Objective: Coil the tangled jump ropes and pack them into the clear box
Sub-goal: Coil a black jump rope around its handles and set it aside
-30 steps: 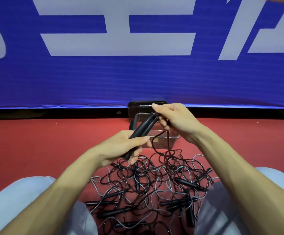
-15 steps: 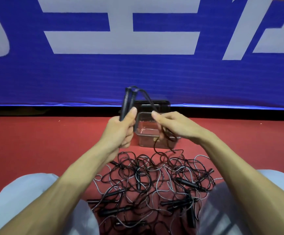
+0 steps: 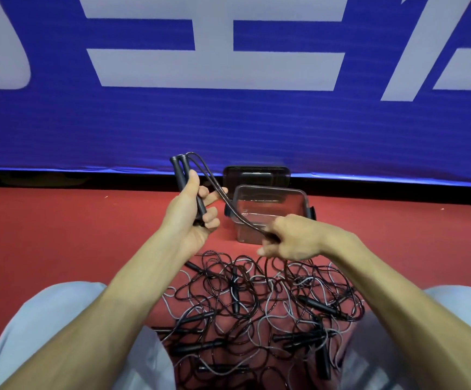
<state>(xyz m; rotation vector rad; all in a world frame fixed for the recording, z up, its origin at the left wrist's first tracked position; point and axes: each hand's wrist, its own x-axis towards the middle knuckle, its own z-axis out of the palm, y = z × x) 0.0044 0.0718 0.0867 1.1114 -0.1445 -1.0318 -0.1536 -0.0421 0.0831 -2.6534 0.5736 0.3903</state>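
One jump rope is lifted out for coiling: its two black handles (image 3: 180, 172) stand paired and upright at centre frame, gripped in the left hand (image 3: 190, 218) with fingers curled round them. The doubled cord (image 3: 218, 190) leaves the handle tops and slopes down to the right, where the right hand (image 3: 292, 239) pinches it between closed fingers. The clear box (image 3: 269, 187) sits open just behind both hands, nothing visible inside, its dark lid (image 3: 257, 173) propped behind it. The remaining ropes (image 3: 257, 305) lie tangled on the red floor (image 3: 59, 235) between the person's knees, lower centre. Judgement: coiling of the first rope is at its start. The next move calls for drawing the cord free of the tangle and winding it round the handles, with snagging on neighbouring loops the likely fault.
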